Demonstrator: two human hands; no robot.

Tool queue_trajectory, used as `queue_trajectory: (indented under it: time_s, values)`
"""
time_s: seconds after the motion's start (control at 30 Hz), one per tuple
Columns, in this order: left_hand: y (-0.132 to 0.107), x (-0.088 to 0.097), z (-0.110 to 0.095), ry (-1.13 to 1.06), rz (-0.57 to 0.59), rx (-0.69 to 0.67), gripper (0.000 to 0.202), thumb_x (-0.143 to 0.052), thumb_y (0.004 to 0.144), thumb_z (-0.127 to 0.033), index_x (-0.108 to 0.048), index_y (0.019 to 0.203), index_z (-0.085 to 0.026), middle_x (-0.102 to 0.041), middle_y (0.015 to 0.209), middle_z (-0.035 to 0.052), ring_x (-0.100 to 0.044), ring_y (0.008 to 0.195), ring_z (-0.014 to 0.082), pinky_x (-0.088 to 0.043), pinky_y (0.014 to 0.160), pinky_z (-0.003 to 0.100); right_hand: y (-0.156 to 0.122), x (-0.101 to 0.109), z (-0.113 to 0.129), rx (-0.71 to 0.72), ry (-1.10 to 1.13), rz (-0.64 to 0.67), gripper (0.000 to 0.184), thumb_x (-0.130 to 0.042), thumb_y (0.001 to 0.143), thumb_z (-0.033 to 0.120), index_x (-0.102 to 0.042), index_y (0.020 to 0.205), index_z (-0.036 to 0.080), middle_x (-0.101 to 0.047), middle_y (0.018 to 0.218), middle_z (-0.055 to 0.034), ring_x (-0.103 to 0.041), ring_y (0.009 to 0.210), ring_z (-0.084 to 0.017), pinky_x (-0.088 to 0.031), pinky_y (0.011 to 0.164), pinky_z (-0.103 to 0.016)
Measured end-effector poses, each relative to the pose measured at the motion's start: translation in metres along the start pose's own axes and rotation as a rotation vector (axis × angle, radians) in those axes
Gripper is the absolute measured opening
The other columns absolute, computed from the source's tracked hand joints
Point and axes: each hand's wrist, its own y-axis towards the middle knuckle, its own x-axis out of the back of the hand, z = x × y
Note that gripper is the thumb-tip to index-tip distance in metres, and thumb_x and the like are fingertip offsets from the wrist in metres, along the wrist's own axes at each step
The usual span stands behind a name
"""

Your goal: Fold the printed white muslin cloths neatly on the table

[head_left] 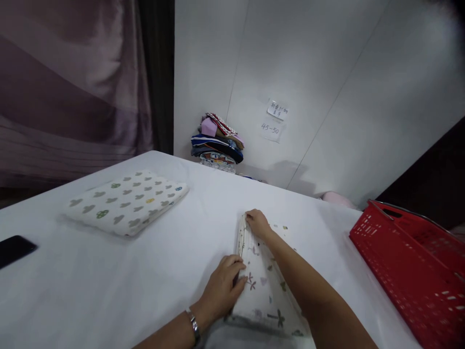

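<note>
One cloth with grey shapes lies folded flat toward the left edge of the table, so that one looks done. The palm-print cloth sits in layers toward the near edge, partly folded, I judge, with smoothing and squaring left. My right hand pinches its far corner, fingers nearly closed; my left hand half curls against its left side, its grip unclear.

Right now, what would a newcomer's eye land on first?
Probably the bright red basket at the right of the white table. Next, the palm-print cloth at bottom centre, left hand on its left edge, right hand at its far end. Then the grey-patterned cloth on the left.
</note>
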Motion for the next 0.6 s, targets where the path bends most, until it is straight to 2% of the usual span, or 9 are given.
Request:
queue_trajectory:
  time_s: [0.27, 0.47, 0.6]
  values:
    - [0.0, -0.001, 0.003, -0.009, 0.016, 0.007, 0.02, -0.051, 0.082, -0.024, -0.06, 0.1, -0.025, -0.056, 0.112, 0.0051, -0.049, 0.105, 0.0203, -0.044, 0.092, 0.034, 0.006, -0.004, -0.008, -0.022, 0.034, 0.01, 0.021, -0.057, 0.077, 0.013, -0.066, 0.095, 0.018, -0.063, 0.102, -0.0068, -0.053, 0.101, -0.02, -0.039, 0.091, -0.031]
    - [-0.001, -0.001, 0.003, -0.005, 0.026, 0.016, 0.02, -0.051, 0.083, -0.025, -0.06, 0.101, -0.025, -0.055, 0.114, 0.0045, -0.048, 0.107, 0.0194, -0.043, 0.093, 0.032, 0.001, -0.009, -0.014, -0.041, 0.104, -0.024, 0.025, -0.055, 0.079, 0.017, -0.062, 0.103, 0.017, -0.062, 0.106, -0.0078, -0.054, 0.101, -0.019, -0.04, 0.091, -0.033]
    - [0.0, 0.0, 0.001, 0.0, 0.039, 0.024, 0.02, -0.05, 0.083, -0.026, -0.06, 0.101, -0.025, -0.055, 0.114, 0.0048, -0.048, 0.108, 0.0199, -0.042, 0.094, 0.032, -0.003, -0.01, -0.016, -0.037, 0.151, -0.04, 0.022, -0.054, 0.079, 0.017, -0.063, 0.099, 0.017, -0.063, 0.103, -0.0071, -0.055, 0.1, -0.019, -0.039, 0.092, -0.033]
